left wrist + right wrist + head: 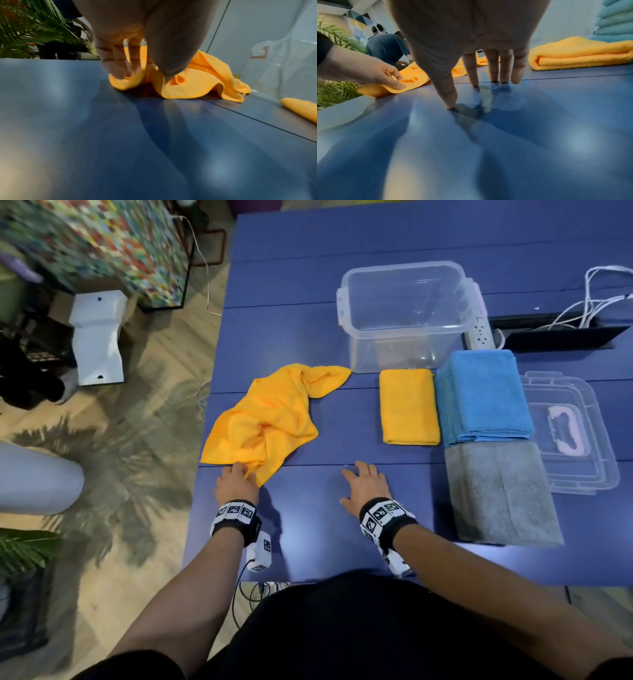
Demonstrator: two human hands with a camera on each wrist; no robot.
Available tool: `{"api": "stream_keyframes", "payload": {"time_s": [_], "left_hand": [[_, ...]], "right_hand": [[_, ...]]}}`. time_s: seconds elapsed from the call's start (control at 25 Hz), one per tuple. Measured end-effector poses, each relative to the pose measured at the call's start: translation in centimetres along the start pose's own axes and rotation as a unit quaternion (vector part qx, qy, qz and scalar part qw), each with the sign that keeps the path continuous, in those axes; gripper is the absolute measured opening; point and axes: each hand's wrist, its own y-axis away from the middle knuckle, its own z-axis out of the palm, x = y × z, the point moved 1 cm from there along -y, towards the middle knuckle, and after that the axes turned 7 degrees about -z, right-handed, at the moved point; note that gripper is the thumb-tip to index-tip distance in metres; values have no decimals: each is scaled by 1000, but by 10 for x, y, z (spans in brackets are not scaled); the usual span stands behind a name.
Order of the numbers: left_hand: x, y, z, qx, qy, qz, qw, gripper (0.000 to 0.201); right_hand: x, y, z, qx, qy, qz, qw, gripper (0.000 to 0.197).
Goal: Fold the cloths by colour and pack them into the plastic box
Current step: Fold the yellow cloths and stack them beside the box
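Pinching the near corner of the crumpled yellow cloth (pixel 265 419) at the table's (pixel 308 525) left edge, your left hand (pixel 236 484) should draw it flat while your right hand (pixel 366 486), fingers spread on bare tabletop, takes another corner before folding.

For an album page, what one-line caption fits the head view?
Left hand pinches a crumpled orange cloth on the blue table, beside folded stacks and an empty clear plastic box.

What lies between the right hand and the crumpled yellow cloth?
Only bare blue table: right hand, crumpled yellow cloth. Head view shows it.
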Motion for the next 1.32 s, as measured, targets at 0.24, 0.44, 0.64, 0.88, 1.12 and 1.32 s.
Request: {"api": "stream_keyframes", "payload": {"time_s": [0.24,0.44,0.64,0.88,1.12,1.32], "left_hand": [[54,50,-25,-197,117,208,951,26],[75,61,-38,-260,324,211,885,45],[64,53,-40,-322,374,227,840,83],[91,53,-60,-294,451,162,827,53],[107,14,-101,-252,640,-43,725,47],[98,12,-88,-345,387,33,855,70]], "right_hand": [[-27,-8,-15,62,-99,-57,992,88],[-36,-2,-39,131,-217,-88,963,20],[-23,13,-75,233,-488,92,836,17],[7,14,-100,302,-546,152,767,57],[41,24,-95,334,-513,238,754,59],[55,25,-91,306,-543,258,738,73]]}}
